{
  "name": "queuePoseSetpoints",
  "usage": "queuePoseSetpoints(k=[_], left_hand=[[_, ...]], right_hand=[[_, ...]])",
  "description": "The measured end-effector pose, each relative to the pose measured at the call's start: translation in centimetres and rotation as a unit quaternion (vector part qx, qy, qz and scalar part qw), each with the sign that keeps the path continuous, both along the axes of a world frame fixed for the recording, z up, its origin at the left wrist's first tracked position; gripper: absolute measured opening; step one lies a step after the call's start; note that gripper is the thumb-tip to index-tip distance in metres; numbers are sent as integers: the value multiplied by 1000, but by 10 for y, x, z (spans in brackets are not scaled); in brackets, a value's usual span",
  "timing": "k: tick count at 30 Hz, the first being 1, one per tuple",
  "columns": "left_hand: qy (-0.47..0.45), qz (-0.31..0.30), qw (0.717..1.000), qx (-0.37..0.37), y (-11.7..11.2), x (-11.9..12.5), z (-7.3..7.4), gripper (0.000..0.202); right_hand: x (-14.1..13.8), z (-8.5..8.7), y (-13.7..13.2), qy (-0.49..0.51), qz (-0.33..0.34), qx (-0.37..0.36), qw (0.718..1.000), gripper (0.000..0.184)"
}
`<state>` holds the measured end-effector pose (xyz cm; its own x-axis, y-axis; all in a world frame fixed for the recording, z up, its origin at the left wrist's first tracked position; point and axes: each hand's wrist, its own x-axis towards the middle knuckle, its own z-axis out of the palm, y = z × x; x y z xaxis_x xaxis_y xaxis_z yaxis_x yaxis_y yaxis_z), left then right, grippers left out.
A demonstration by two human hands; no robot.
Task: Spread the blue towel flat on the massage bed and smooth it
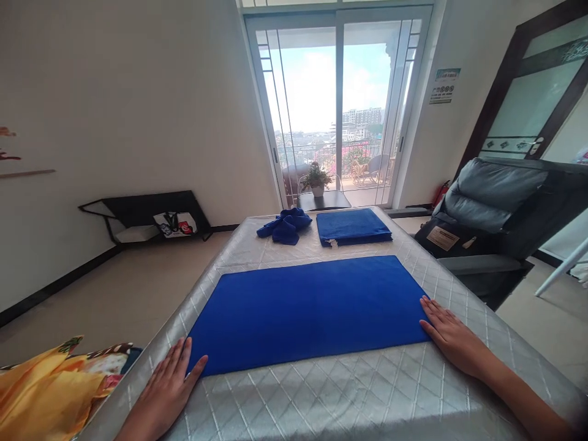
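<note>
Quilted cover [331, 398] cut off at near edge; L hand [168, 380] & R hand [452, 335] open flat, touching cloth [307, 312] by near corners, w/o gripping.

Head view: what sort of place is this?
Probably a room in a home: a dark padded armchair, a potted plant, and sliding glass doors facing what looks like a balcony.

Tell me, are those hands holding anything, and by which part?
Nothing is gripped: the left hand and right hand rest flat at opposite ends of the spread blue cloth.
</note>
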<state>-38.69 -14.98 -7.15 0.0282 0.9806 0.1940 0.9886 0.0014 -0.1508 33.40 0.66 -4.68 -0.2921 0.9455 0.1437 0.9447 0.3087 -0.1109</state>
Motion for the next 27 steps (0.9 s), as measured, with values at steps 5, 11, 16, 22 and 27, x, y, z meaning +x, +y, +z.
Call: queuePoseSetpoints(k=[5, 11, 16, 22, 27], left_hand=[[1, 4, 1000, 6, 2, 0, 1, 55], [-10, -5, 1000, -3, -1, -1, 6, 59], [-26, 37, 998, -41, -18, -9, 13, 58], [-68, 52, 995, 53, -23, 10, 19, 68], [-114, -10, 991, 73, 9, 82, 32, 67]], right_hand=[[1, -7, 2, -1, 12, 20, 1000, 69], [3, -6, 1, -8, 17, 15, 1000, 71], [2, -5, -1, -6, 20, 22, 1000, 69], [3, -8, -1, -5, 29, 42, 999, 67], [2, -5, 0, -8, 21, 38, 999, 68]])
